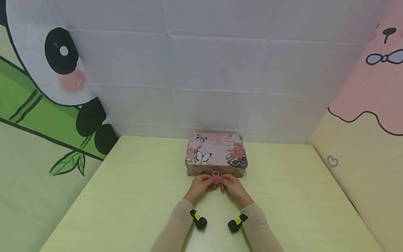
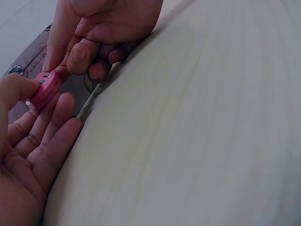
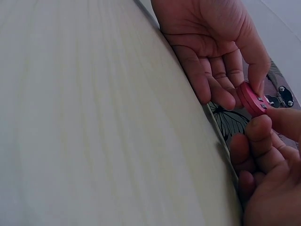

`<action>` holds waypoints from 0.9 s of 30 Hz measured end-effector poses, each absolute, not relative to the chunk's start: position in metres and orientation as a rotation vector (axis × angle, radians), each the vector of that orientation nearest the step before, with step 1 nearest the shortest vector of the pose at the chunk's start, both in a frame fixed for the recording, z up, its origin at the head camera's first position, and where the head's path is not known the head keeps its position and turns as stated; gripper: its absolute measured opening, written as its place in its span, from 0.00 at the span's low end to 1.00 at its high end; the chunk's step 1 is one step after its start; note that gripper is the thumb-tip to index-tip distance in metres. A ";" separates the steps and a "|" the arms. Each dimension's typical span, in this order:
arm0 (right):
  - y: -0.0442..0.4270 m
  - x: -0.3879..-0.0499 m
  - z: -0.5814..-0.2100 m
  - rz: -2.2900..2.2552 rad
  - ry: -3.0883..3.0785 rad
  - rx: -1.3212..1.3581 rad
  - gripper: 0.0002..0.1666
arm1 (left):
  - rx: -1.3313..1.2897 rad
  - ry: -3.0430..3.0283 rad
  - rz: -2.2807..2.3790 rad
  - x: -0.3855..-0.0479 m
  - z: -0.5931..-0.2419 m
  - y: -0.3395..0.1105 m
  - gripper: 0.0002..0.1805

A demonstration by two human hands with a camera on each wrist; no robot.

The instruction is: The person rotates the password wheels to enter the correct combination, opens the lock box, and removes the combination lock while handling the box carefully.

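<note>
Pinching a pink lock point(image 1: 216, 179) from both sides with left hand point(image 1: 200, 184) and right hand point(image 1: 233, 186). Held at the latch point(image 3: 284, 97) of a box point(image 1: 215, 150).

On the front of the box point(image 1: 216, 150), the left wrist view shows cursive script point(image 2: 35, 65), seemingly "francon", its ending unsure. Script lines point(image 1: 227, 140) on top, the dials point(image 3: 263, 106) of the padlock point(image 3: 250, 100) and yellow labels point(image 1: 197, 216) on the black wrist cameras point(image 1: 202, 223) are too small to read.
</note>
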State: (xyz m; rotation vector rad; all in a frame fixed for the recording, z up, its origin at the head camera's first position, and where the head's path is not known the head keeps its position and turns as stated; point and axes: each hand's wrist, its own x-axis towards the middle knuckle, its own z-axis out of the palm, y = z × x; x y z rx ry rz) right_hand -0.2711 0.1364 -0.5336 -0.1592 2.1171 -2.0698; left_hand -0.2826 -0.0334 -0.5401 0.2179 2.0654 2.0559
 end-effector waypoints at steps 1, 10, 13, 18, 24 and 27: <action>0.136 -0.271 -0.533 -2.065 2.124 -0.157 0.09 | 0.222 2.071 2.053 -0.282 -0.540 -0.033 0.11; 0.135 -0.273 -0.541 -2.050 2.176 -0.127 0.09 | 0.143 2.060 2.083 -0.288 -0.553 -0.032 0.12; 0.135 -0.272 -0.540 -2.054 2.179 -0.134 0.10 | 0.085 2.049 2.103 -0.288 -0.551 -0.032 0.14; 0.135 -0.272 -0.540 -2.060 2.165 -0.155 0.11 | 0.039 2.030 2.131 -0.287 -0.548 -0.032 0.16; 0.134 -0.271 -0.539 -2.062 2.172 -0.139 0.11 | 0.077 2.023 2.124 -0.287 -0.549 -0.034 0.15; 0.134 -0.271 -0.539 -2.068 2.165 -0.118 0.10 | 0.107 2.030 2.108 -0.287 -0.549 -0.034 0.15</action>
